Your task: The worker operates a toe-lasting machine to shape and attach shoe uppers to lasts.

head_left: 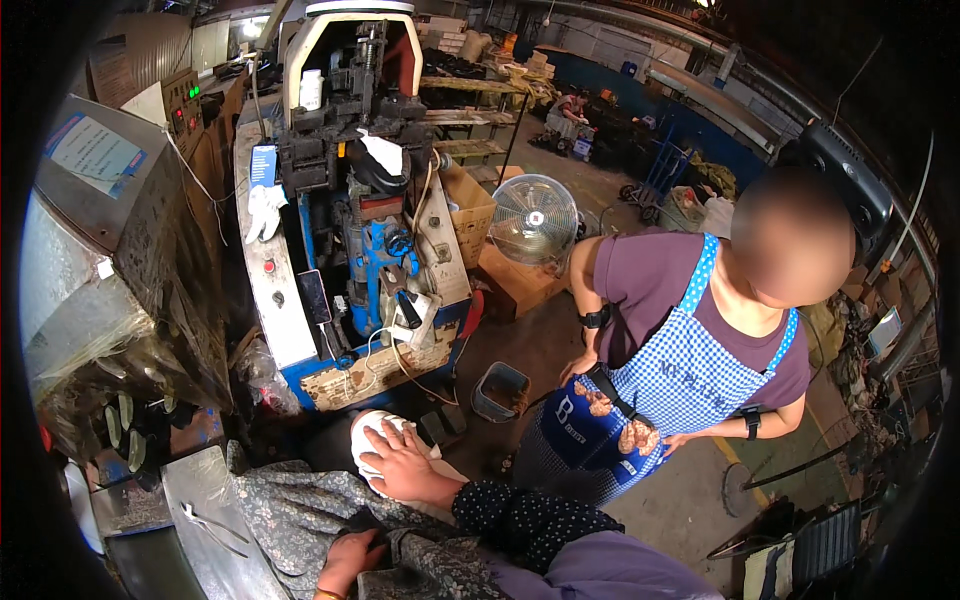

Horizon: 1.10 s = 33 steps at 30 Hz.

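My right hand (402,466) lies flat, fingers spread, on a white cloth-like thing (362,452) in front of the machine; its exact kind is hidden beneath the hand. A dark dotted sleeve (530,520) covers that forearm. Low in the view my left hand (348,562) has its fingers curled at a dark fold of grey floral cloth (300,515), and its fingertips are partly hidden. This floral cloth spreads between both hands and the metal surface at the left.
Ahead stands a blue and white machine (375,240) with a phone (314,297) on its side. A co-worker (690,350) in a checked apron stands at the right, hands near the hips. Nearby are a fan (534,220), a grey bin (500,392) and a metal cabinet (95,250).
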Available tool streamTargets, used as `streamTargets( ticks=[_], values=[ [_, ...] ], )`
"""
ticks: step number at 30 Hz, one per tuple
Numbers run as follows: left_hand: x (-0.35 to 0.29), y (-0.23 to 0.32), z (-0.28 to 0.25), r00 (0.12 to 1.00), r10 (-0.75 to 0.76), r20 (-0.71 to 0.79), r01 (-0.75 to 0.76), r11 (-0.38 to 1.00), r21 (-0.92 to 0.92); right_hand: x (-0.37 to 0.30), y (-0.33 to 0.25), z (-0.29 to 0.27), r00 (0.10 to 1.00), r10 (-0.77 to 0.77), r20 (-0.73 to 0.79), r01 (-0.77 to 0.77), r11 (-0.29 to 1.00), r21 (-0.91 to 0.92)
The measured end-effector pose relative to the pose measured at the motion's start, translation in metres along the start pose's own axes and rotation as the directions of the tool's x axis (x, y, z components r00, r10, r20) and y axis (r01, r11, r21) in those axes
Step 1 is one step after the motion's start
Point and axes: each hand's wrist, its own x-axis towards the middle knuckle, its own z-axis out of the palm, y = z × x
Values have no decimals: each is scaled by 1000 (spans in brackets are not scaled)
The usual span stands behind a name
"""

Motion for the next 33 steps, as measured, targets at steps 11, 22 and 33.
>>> streamTargets(
  ticks=[11, 22, 33],
  values=[
    [1, -4, 1, 1000, 12, -4, -12, 1000, 3, 1, -1, 3, 1000, -1, 0, 1, 1000, 0],
    [-2, 3, -8, 1000, 19, 10, -19, 1000, -6, 2, -4, 3, 1000, -4, 24, 4, 1000, -8],
    [-43, 16, -29, 993, -43, -114, -29, 826, -564, 11, -13, 27, 996, -83, -22, 84, 996, 42]
  ],
)
